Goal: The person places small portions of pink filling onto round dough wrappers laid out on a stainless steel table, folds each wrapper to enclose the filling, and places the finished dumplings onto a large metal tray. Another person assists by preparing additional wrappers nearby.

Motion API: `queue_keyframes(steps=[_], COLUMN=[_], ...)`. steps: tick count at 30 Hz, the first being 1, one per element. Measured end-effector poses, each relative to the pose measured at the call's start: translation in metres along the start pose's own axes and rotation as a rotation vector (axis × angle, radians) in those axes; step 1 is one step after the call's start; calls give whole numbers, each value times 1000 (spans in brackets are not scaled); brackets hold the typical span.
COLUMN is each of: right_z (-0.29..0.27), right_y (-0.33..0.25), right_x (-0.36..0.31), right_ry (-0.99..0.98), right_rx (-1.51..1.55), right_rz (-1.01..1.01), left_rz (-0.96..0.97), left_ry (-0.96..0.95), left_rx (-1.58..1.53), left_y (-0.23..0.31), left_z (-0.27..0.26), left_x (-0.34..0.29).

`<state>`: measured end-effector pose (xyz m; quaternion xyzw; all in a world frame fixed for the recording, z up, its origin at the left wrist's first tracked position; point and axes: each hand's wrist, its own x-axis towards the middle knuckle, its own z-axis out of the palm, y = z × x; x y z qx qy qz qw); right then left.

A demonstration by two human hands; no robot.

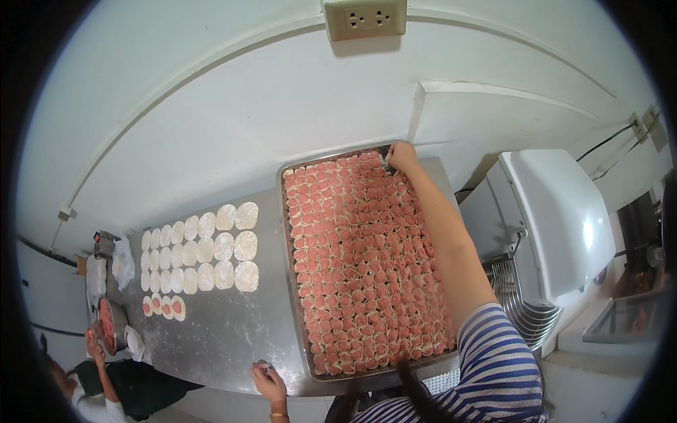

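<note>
A large metal tray (288, 261) is packed with rows of small open-topped dumplings (367, 261), pink meat filling in pale wrappers. My right hand (402, 156) reaches to the tray's far right corner. Its fingers are pinched together there at the end of a row, on what looks like a dumpling, mostly hidden by the hand. By the table's near edge, left of the tray, my left hand (269, 384) has its fingers curled in; something small may be between them. Flat round wrappers (205, 250) lie in three rows on the steel table (226, 324), left of the tray.
Several wrappers with filling (167, 307) lie at the table's left. Beyond them, another person's hand (94, 342) is at a metal bowl (120, 328) of pink filling. A white machine (550, 218) with a wire guard (518, 292) stands right of the table. A wall (268, 120) runs behind.
</note>
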<state>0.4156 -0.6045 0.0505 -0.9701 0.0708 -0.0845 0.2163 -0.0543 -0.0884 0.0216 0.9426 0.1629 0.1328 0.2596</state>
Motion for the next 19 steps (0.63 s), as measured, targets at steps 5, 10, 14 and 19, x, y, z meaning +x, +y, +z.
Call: queue_keyframes(steps=[5,10,14,19], right_z=[10,1,-27,-25], right_y=[2,4,-11,-3], right_x=[-1,-1,-8,5], right_ry=[-104,-237,-454,-550], right_rx=[7,-65,-98,-138], right_rz=[-21,-100,-96,-189], left_rz=[0,8,40,-32], left_ry=[-2,4,22,-11], left_rx=[12,7,42,21], left_y=[1,4,3,12], left_z=[1,0,-1,-4], left_x=[0,2,1,3])
